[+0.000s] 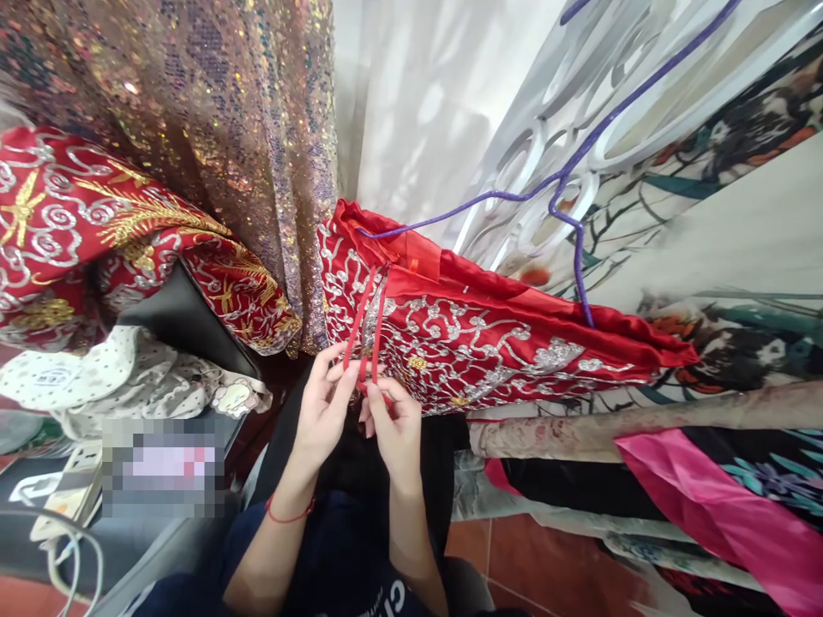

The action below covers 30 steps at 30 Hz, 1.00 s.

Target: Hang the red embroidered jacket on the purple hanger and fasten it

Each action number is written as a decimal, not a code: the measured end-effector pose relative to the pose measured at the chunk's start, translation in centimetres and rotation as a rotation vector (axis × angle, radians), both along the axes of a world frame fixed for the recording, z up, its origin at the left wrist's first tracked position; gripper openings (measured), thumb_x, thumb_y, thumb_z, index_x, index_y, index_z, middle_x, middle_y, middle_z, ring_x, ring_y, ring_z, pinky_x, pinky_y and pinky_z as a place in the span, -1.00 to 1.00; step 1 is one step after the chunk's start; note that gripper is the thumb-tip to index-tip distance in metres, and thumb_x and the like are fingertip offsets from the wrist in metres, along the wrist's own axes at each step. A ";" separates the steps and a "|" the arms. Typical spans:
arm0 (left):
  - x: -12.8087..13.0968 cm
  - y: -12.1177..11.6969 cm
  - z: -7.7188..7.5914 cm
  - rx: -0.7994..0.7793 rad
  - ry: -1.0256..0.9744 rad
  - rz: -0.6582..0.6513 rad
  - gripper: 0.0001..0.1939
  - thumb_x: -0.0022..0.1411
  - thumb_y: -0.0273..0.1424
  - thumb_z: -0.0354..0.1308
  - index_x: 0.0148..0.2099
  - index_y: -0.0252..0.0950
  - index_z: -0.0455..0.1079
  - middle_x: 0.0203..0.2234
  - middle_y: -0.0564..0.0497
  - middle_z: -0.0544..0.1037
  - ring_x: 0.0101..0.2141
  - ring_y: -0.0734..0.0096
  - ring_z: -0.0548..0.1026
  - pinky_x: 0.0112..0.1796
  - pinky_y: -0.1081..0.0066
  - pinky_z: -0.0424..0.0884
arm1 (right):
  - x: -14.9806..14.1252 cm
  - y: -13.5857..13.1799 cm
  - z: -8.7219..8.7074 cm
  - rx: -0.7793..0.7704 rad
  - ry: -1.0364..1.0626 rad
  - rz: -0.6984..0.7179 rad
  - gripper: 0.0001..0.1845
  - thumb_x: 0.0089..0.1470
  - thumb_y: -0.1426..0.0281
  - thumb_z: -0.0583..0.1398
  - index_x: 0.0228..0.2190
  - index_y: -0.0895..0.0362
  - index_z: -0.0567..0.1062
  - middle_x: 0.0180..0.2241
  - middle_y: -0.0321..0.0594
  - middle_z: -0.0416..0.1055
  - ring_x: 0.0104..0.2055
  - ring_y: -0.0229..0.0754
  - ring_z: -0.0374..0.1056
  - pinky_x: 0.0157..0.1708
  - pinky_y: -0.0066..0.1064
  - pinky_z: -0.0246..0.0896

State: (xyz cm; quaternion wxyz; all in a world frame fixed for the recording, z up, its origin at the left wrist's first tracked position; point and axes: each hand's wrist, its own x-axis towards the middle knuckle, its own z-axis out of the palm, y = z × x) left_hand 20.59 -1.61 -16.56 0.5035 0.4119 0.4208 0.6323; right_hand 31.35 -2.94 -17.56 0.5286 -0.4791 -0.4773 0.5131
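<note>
A red garment with silver embroidery (476, 330) hangs in front of me from a purple wire hanger (569, 171). Two red cords (379, 321) run down from its top edge to my hands. My left hand (326, 410) pinches one cord between thumb and fingers, a red string bracelet on its wrist. Close beside it, my right hand (395, 424) is closed on the lower part of the cords, fingertips bent inward. The cords cross or loop between the hands; the exact shape is too small to tell.
At left, another red embroidered cloth (48, 231) drapes over a dark surface with a spotted white cloth (147, 368) and a power strip (70, 488). A sequinned fabric (257, 128) hangs behind. On the right are a white openwork panel (553, 128) and a bright pink cloth (694, 480).
</note>
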 end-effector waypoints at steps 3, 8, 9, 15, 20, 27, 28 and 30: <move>-0.1 0.2 0.0 0.073 -0.084 0.055 -0.67 0.31 -0.31 0.26 0.08 -0.23 0.38 -0.24 -0.01 0.64 -0.31 0.47 0.60 -0.22 0.50 0.52 | 0.0 0.0 -0.1 -0.004 -0.006 -0.014 -0.66 0.26 0.10 0.17 -0.34 0.12 0.49 -0.62 -0.42 0.32 -0.66 -0.41 0.14 -0.63 -0.55 0.07; -0.8 0.4 0.2 0.146 -0.278 -0.029 -0.66 0.24 -0.25 0.30 0.01 -0.29 0.46 -0.54 0.09 0.52 -0.40 0.49 0.52 -0.28 0.53 0.49 | 0.1 0.1 -0.5 -0.004 -0.035 -0.043 -0.65 0.26 0.09 0.17 -0.33 0.12 0.50 -0.60 -0.42 0.32 -0.64 -0.40 0.14 -0.60 -0.53 0.06; -0.9 0.4 0.2 0.149 -0.277 -0.033 -0.64 0.20 -0.25 0.34 -0.01 -0.29 0.46 -0.54 0.10 0.52 -0.42 0.52 0.51 -0.30 0.55 0.48 | 0.1 0.1 -0.5 0.003 -0.046 -0.050 -0.66 0.26 0.10 0.17 -0.33 0.12 0.51 -0.60 -0.42 0.31 -0.63 -0.40 0.15 -0.59 -0.52 0.07; -1.4 0.2 0.2 0.108 -0.037 -0.011 -0.72 0.27 -0.35 0.32 -0.01 -0.22 0.38 -0.53 0.16 0.52 -0.50 0.58 0.47 -0.35 0.56 0.45 | 0.6 0.1 -0.5 0.050 -0.110 -0.075 -0.67 0.28 0.12 0.16 -0.31 0.11 0.53 -0.59 -0.41 0.31 -0.59 -0.38 0.16 -0.54 -0.50 0.09; -1.7 0.2 -0.2 0.157 0.142 0.033 -0.75 0.43 -0.21 0.11 0.02 -0.25 0.35 -0.38 0.01 0.63 -0.35 0.40 0.60 -0.15 0.36 0.52 | 1.0 0.1 -0.5 0.066 -0.115 -0.124 -0.66 0.28 0.11 0.15 -0.32 0.10 0.53 -0.60 -0.41 0.26 -0.57 -0.35 0.17 -0.53 -0.49 0.10; -2.8 1.1 -0.9 0.037 0.187 0.225 -0.66 0.39 -0.12 0.15 -0.02 -0.30 0.40 -0.41 0.00 0.63 -0.35 0.42 0.62 -0.16 0.44 0.49 | 1.3 0.2 -0.4 0.097 0.004 -0.196 -0.73 0.27 0.15 0.18 -0.19 0.09 0.48 -0.59 -0.46 0.22 -0.59 -0.37 0.17 -0.56 -0.51 0.11; -3.0 1.2 -0.9 0.006 0.165 0.207 -0.65 0.37 -0.12 0.17 -0.04 -0.31 0.42 -0.50 0.04 0.59 -0.44 0.47 0.58 -0.27 0.50 0.48 | 1.4 0.2 -0.4 0.118 0.015 -0.207 -0.74 0.27 0.15 0.18 -0.18 0.08 0.47 -0.60 -0.47 0.21 -0.59 -0.38 0.18 -0.57 -0.51 0.11; -3.6 1.4 -0.9 -0.045 0.046 0.178 -0.68 0.34 -0.15 0.21 -0.10 -0.34 0.46 -0.71 0.17 0.39 -0.67 0.61 0.36 -0.52 0.62 0.31 | 1.9 0.3 -0.1 0.150 0.032 -0.242 -0.75 0.27 0.15 0.18 -0.18 0.07 0.45 -0.61 -0.49 0.21 -0.63 -0.40 0.16 -0.61 -0.53 0.09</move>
